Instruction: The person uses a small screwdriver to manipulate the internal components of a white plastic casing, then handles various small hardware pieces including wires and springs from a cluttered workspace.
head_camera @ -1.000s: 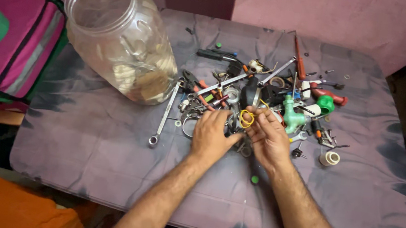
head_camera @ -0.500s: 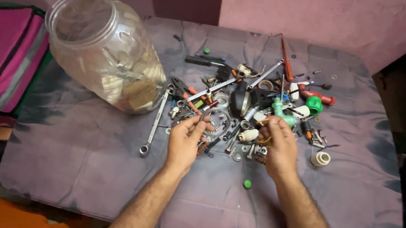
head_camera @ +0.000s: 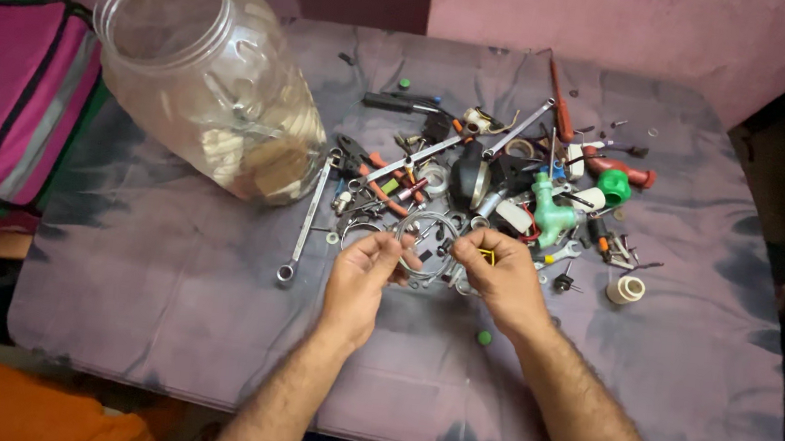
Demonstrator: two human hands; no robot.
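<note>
Both hands hold a thin metal ring (head_camera: 426,245) just above the table (head_camera: 158,322), at the near edge of the tool pile (head_camera: 503,184). The left hand (head_camera: 359,275) pinches the ring's left side with curled fingers; the right hand (head_camera: 498,275) grips its right side, fingers closed. A long wrench (head_camera: 307,221) lies left of the pile, beside the tipped plastic jar (head_camera: 212,85).

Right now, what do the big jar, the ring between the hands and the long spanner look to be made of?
Jar: probably clear plastic, see-through with moulded ribs, slightly cloudy. Ring: looks like thin bare metal, silvery and shiny, pinched by both hands. Spanner: steel by its look, bright chrome-like gleam along its flat shaft.
</note>
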